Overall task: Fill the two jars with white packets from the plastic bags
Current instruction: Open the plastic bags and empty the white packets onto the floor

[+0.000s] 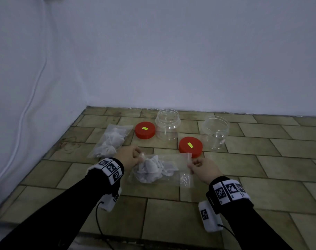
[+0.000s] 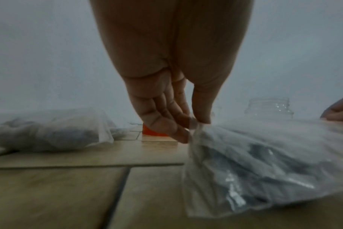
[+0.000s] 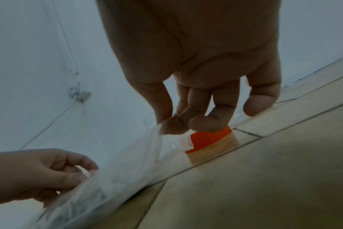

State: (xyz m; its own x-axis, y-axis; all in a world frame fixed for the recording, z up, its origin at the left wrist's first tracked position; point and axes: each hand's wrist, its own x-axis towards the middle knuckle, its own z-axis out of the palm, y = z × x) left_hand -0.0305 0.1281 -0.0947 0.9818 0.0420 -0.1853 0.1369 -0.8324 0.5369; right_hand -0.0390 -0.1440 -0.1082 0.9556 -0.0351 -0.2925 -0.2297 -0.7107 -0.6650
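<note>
A clear plastic bag (image 1: 164, 168) of white packets (image 1: 150, 170) lies in front of me on the tiled floor. My left hand (image 1: 133, 156) pinches its left corner between thumb and fingers (image 2: 194, 124). My right hand (image 1: 198, 166) pinches the bag's right edge (image 3: 166, 124). A second full bag (image 1: 111, 139) lies farther left, also visible in the left wrist view (image 2: 49, 130). Two clear jars stand uncapped near the wall, one in the middle (image 1: 168, 124) and one to the right (image 1: 214, 131). Both look empty.
Two red lids with yellow stickers lie flat on the floor, one (image 1: 145, 130) left of the middle jar and one (image 1: 190, 147) just beyond the held bag. White walls (image 1: 171, 51) close the corner behind; a white cable (image 1: 27, 105) runs down the left wall.
</note>
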